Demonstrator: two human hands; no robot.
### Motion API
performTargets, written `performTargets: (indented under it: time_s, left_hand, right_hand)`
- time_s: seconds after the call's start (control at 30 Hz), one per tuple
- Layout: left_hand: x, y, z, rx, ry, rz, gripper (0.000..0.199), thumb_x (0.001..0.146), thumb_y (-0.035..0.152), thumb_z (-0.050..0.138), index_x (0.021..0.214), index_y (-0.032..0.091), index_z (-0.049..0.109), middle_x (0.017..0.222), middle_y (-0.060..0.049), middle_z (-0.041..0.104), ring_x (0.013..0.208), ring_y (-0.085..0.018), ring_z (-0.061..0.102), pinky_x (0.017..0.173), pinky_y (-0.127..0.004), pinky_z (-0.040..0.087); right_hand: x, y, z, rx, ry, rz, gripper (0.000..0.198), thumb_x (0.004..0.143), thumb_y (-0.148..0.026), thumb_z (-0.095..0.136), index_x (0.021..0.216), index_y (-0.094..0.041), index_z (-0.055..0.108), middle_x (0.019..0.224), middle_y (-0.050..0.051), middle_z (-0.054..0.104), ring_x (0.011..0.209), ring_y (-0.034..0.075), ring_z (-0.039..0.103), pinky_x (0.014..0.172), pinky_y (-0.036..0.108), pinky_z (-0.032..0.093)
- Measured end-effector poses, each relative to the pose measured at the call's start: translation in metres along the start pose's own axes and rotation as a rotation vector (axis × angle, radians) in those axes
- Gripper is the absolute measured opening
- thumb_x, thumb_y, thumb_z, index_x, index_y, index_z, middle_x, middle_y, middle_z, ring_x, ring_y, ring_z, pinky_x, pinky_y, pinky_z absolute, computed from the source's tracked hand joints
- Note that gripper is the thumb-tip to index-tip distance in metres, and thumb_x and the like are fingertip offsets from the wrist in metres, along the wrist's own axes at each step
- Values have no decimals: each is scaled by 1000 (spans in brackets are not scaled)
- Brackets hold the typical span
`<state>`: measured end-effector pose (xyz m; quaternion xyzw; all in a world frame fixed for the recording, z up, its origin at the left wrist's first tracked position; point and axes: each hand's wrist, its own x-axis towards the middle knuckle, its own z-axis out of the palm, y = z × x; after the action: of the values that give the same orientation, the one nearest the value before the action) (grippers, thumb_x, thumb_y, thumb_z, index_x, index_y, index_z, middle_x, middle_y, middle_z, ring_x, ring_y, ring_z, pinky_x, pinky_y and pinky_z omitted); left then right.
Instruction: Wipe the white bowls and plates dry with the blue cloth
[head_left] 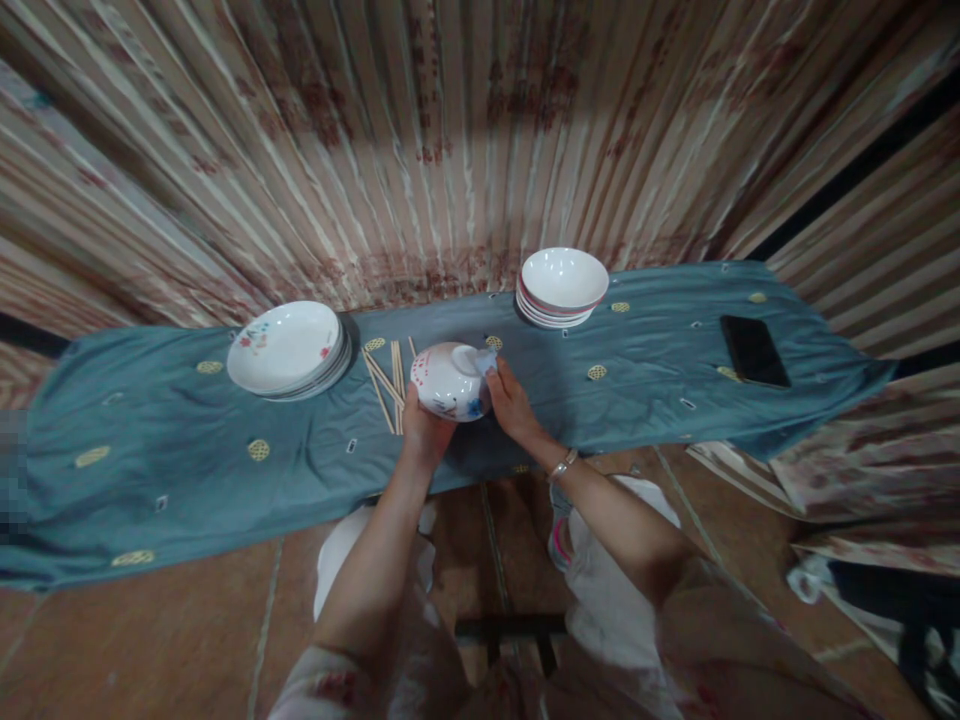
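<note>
A white bowl with red and blue decorations is held over the table, tilted so its outside and foot face up. My left hand is closed on the bowl's near left side. My right hand pinches a pale, crumpled cloth or tissue against the bowl's right side. Just left of the bowl, several wooden chopsticks lie loosely, some crossing. The inside of the bowl is hidden from me.
A stack of floral white plates stands on the left of the teal tablecloth. Stacked white bowls with red rims are at the back right. A black phone or tablet lies far right. A patterned curtain hangs behind.
</note>
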<state>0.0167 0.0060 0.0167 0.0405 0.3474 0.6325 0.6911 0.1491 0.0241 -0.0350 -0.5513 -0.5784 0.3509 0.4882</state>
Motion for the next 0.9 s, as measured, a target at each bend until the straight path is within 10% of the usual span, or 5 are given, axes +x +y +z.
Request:
performTargets:
  time_s: [0.9]
  left_hand:
    - [5, 0, 0, -6, 9, 5, 52, 101, 41, 26, 130, 14, 61, 127, -10, 68, 125, -22, 58, 107, -36, 45]
  right_hand:
    - [-37, -4, 2, -389, -87, -262, 67, 101, -45, 30, 155, -7, 17, 159, 22, 28, 151, 27, 21, 122, 51, 25]
